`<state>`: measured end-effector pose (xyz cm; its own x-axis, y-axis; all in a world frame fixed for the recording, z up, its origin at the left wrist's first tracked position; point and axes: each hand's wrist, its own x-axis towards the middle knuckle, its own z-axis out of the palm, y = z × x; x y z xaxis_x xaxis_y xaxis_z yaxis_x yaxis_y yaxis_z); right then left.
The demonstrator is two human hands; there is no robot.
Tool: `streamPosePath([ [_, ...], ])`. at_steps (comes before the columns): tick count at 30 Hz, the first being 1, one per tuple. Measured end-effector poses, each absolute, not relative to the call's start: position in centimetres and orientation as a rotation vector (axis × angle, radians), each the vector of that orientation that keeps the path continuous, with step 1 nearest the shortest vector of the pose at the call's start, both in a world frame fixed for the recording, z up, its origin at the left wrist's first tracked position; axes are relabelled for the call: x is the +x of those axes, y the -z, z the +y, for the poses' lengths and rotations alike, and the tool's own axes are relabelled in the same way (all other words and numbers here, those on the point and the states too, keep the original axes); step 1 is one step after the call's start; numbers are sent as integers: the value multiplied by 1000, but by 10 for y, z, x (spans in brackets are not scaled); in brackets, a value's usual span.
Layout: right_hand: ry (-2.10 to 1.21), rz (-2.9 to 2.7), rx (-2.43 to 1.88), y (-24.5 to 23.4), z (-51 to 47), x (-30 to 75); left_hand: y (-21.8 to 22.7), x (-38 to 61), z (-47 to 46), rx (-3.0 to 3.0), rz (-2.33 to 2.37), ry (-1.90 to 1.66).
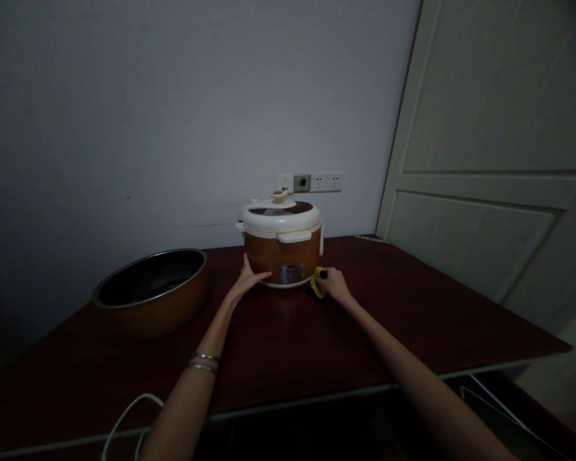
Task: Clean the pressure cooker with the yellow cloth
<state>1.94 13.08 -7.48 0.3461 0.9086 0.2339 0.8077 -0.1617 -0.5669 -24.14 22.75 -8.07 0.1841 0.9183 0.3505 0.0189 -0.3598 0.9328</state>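
An orange rice cooker (283, 246) with a white lid stands at the back of a dark red table (317, 333). My left hand (248, 276) rests open against the cooker's lower left side, thumb and fingers spread on its wall. My right hand (333, 283) is closed on a yellow cloth (317, 283) pressed at the cooker's lower right base.
A large metal bowl (152, 289) sits on the table's left. Wall sockets (312, 182) are behind the cooker. A white door (499, 147) stands at the right. A white cable (125, 419) loops by the table's front edge.
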Motion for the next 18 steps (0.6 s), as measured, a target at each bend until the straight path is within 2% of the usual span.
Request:
streamPosePath([
  [9, -121, -1770, -1929, 85, 110, -40, 81, -231, 219, 1621, 981, -1296],
  [18, -12, -1683, -2080, 63, 114, 24, 73, -231, 209, 1631, 998, -1286],
])
